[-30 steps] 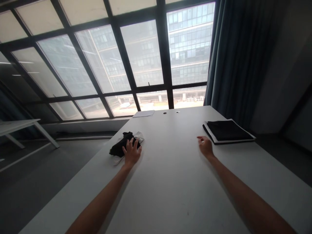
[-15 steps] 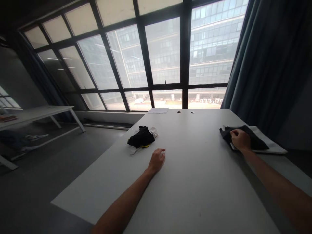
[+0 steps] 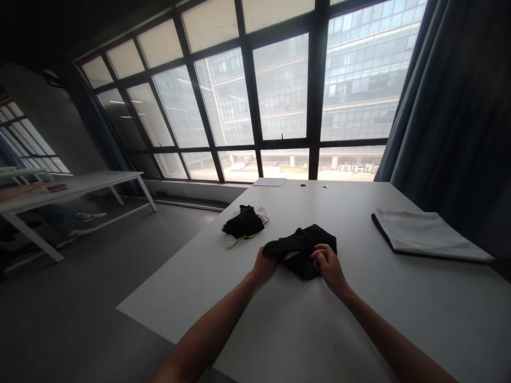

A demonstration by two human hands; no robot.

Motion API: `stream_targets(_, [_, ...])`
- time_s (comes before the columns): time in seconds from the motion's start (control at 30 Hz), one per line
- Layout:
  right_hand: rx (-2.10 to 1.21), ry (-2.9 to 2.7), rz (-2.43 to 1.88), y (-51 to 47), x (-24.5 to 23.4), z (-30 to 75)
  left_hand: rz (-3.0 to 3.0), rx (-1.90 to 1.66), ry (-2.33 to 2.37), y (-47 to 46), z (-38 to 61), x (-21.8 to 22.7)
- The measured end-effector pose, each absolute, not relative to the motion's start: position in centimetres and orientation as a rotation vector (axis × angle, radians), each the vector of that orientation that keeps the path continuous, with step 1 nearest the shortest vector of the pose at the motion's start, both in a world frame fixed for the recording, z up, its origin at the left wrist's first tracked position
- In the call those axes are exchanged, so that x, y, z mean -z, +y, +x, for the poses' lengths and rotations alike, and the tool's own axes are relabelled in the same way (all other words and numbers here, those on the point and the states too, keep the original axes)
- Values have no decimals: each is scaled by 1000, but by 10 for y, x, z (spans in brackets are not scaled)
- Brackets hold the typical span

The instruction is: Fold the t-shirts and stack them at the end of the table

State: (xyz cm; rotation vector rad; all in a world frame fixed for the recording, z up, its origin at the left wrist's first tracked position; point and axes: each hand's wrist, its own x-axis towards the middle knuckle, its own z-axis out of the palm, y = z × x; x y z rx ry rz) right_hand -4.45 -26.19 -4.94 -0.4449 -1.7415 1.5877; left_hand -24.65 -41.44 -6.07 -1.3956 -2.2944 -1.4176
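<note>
1. From my remote seat, I'm watching the head view, where the black cloth (image 3: 305, 242) is lying bunched between the two hands and slightly beyond them, its long axis running roughly left to right
2. The left hand (image 3: 264, 264) is gripping the cloth's left end; the right hand (image 3: 328, 264) is curling at its right part, though I'm not managing to tell whether it's pinching fabric
3. Neither hand is sitting clearly nearer; both are touching or overlapping the cloth
</note>
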Motion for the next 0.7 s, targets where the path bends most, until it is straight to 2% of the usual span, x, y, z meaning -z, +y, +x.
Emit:
stream_targets(0.1, [-1524,-1764,-557,-254,72,-29,-1094,1420,-2315,-406,-293,22])
stream_targets(0.27, [-1471,-1782,-596,-250,83,-26,-671,1363,-2229,-386,-382,-76])
stream_targets(0.37, [-1440,-1843,-622,-249,87,-30,-525,1312,-2211,-382,-407,-102])
stream_targets(0.47, [-1419,-1918,-626,-247,93,-32,-605,1020,-2384,-383,-404,-77])
stream_targets(0.6, [-1365,-1984,-615,-243,98,-33,-913,389,-2872,-392,-388,-7])
stream_targets(0.7, [-1340,-1991,-607,-243,96,-33,-891,231,-2977,-402,-391,26])
